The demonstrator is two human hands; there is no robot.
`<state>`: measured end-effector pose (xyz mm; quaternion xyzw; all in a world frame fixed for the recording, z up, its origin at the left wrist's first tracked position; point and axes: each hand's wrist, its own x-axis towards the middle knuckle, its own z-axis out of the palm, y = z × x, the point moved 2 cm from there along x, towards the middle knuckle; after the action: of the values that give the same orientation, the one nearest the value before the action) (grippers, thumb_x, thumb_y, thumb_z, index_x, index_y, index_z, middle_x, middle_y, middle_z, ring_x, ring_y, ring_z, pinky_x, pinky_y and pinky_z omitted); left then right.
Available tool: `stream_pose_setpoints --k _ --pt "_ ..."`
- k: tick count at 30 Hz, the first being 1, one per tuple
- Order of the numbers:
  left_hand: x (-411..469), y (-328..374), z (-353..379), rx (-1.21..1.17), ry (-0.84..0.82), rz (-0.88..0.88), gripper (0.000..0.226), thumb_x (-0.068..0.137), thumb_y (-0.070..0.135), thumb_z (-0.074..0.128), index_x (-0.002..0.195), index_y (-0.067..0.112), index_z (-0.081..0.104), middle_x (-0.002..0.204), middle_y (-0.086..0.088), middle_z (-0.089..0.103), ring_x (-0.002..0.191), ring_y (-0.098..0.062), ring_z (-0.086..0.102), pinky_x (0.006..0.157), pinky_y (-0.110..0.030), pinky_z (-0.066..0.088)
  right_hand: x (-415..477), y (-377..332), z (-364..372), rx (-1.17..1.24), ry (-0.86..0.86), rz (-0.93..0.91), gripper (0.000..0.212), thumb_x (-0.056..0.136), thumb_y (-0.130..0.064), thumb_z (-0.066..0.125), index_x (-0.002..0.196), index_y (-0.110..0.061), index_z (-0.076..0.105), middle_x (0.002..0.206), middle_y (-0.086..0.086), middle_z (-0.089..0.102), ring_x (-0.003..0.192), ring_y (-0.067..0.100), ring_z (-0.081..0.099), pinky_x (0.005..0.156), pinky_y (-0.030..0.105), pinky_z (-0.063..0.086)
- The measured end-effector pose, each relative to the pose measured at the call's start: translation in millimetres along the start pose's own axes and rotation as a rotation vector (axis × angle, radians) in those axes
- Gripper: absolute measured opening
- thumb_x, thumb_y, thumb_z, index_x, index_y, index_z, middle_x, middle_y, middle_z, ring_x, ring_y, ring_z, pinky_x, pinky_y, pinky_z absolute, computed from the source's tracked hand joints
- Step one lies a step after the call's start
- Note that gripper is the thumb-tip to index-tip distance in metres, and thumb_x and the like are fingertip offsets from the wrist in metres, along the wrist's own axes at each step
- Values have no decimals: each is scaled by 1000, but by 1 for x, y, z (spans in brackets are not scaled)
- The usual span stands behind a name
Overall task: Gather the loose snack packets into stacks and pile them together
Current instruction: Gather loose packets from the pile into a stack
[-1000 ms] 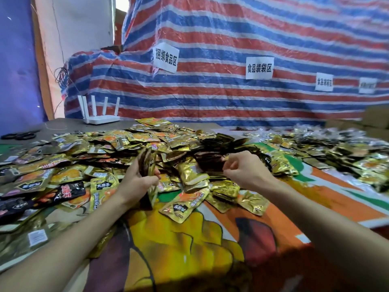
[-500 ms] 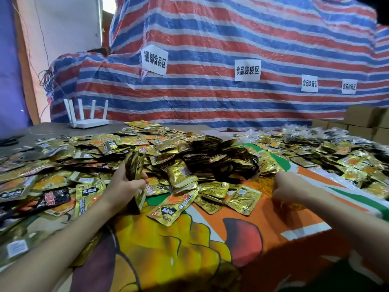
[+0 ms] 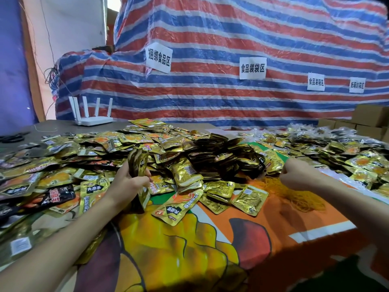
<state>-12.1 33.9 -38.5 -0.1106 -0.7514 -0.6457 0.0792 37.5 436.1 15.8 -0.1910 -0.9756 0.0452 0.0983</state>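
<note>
Left hand (image 3: 128,184): clamped round an upright stack of gold packets (image 3: 137,163), at the near edge of the loose packet heap (image 3: 179,148) on the bench (image 3: 189,249). Right hand (image 3: 294,175): fingers curled, over yellow rubber bands (image 3: 299,197); whether it holds anything cannot be told.

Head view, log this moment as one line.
left hand: grips packet stack upright | right hand: curled over rubber bands, hold unclear | loose packets: heaped beyond
</note>
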Motion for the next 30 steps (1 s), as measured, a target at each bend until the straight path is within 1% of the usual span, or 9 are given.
stream_pose_setpoints --k 2,6,11,14,16,19,22,25,30 --pt "-1 2 0 -42 -7 3 59 57 5 61 113 -12 52 92 -17 54 87 -32 63 98 -58 48 5 -4 -6 33 19 -9 32 86 1 51 59 -10 39 58 7 37 52 21 35 49 28 23" --pt "0 2 0 -75 -16 8 61 56 5 59 115 -11 51 91 -17 53 86 -32 62 99 -62 47 8 -9 -11 51 32 -28 38 88 5 52 54 -9 42 54 7 37 49 21 35 46 27 25" --pt "1 0 0 -83 -12 13 62 56 5 59 114 -13 51 89 -17 53 86 -32 58 97 -61 46 5 -10 -13 81 123 -48 6 81 1 75 76 -2 75 76 13 71 70 26 64 63 35 56" --pt "0 1 1 -98 -14 22 62 56 6 60 114 -14 51 88 -17 53 87 -33 55 97 -63 45 3 -6 -13 136 155 -40 19 76 -4 84 67 -13 71 73 10 72 67 23 65 61 34 54" --pt "0 2 1 -96 -20 30 61 57 7 61 113 -15 51 87 -16 53 86 -33 55 96 -62 45 4 -2 -12 155 156 -39 22 78 -7 84 64 -16 69 68 6 70 66 25 66 61 38 57" --pt "0 2 1 -72 -23 41 61 57 7 60 113 -15 51 86 -16 54 85 -32 55 93 -59 48 8 0 -10 157 194 -47 10 88 -5 72 81 -12 75 80 8 72 74 26 67 70 45 61" --pt "2 0 0 -90 -16 40 61 56 5 58 113 -16 51 86 -16 53 83 -30 60 89 -49 51 11 -10 -8 268 211 -101 7 93 -6 67 97 -8 72 95 14 72 82 26 66 70 36 54" --pt "4 -1 -4 -158 -3 33 58 53 2 55 109 -12 56 83 -15 54 86 -31 63 90 -47 52 6 -37 -8 440 176 -210 9 93 -10 71 101 -10 68 93 11 72 77 21 67 58 27 48" --pt "1 -1 -5 -218 -47 41 52 51 1 54 101 -8 61 82 -12 63 70 -23 56 67 -37 47 -21 -112 -7 775 61 -463 10 92 -10 72 97 -16 65 85 3 74 60 2 67 48 11 44"
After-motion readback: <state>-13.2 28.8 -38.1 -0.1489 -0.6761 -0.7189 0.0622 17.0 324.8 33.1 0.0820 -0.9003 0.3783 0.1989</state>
